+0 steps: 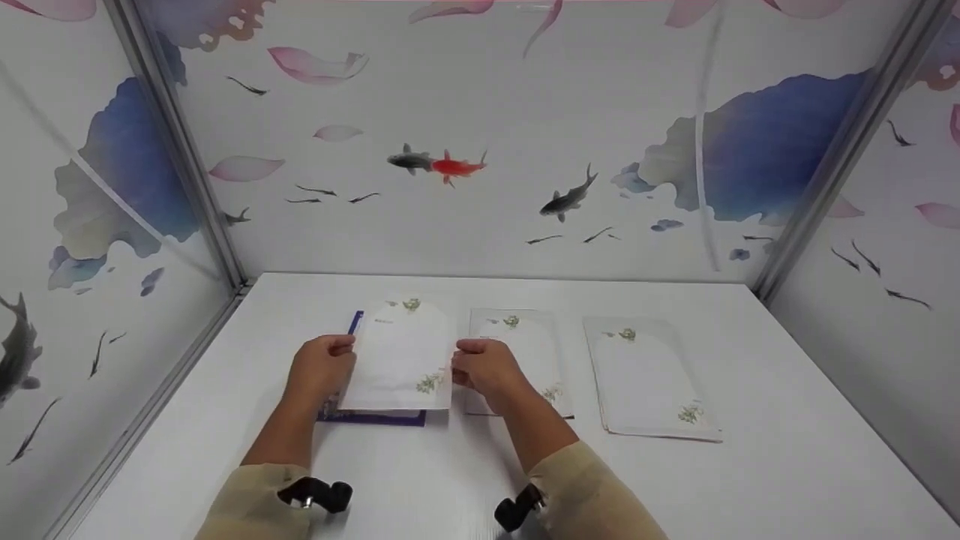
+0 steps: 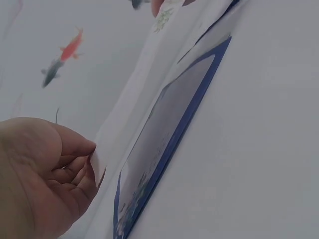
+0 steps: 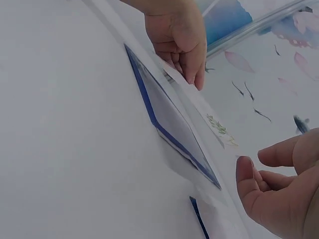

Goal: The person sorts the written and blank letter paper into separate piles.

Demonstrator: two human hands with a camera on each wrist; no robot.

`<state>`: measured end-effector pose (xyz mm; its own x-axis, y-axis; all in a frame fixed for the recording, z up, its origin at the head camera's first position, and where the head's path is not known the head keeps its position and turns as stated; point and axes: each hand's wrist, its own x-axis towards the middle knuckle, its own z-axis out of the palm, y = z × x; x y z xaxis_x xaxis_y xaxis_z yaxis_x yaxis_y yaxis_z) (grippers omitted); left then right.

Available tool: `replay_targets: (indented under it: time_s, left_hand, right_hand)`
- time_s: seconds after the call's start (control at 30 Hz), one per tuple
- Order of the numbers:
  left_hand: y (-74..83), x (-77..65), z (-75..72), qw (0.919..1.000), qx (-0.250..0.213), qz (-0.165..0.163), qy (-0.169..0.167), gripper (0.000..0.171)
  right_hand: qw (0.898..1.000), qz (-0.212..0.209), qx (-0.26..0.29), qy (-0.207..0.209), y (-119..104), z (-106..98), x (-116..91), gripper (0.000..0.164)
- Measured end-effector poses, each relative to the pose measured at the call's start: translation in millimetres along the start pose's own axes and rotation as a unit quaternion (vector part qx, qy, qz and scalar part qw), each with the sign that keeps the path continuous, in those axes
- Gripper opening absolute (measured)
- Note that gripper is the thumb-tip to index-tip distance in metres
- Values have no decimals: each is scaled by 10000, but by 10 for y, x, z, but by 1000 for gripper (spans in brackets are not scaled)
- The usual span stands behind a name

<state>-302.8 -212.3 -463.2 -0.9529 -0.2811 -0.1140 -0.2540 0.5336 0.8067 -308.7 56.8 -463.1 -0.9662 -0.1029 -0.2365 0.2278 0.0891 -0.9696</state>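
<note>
A white table, with two flowered papers lying on the right. Left of them, a sheet is held over a blue-edged piece. The left hand pinches its left edge; the right hand is at the opposite edge (gripping or not, I can't tell). I'd keep both edges level, pinching lightly against creases.

- The white back wall is displaying red koi, black koi, pink petals and blue lotus leaves.
- Matching printed side walls are flanking a white tabletop.
- Gray metal posts are standing at the rear corners.
- Pale streaks are crossing the walls.
</note>
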Motion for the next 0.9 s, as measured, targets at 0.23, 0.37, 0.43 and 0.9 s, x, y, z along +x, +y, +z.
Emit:
replay_targets:
  time_s: [0.23, 0.37, 0.43, 0.9]
  left_hand:
    - [-155, 13, -160, 9992, 382, -6, 106, 42]
    - [-198, 8, -145, 9963, 851, -86, 12, 42]
    - [-211, 8, -142, 9949, 1006, -64, -13, 44]
    - [108, 30, 66, 9991, 305, 192, 209, 45]
  right_hand:
    - [9986, 286, -385, -240, -4, 204, -56, 41]
    - [9963, 487, -553, -441, 25, 222, -60, 40]
    - [9958, 478, -510, -584, 45, 212, -45, 41]
    - [9971, 88, -430, -630, 67, -54, 29, 47]
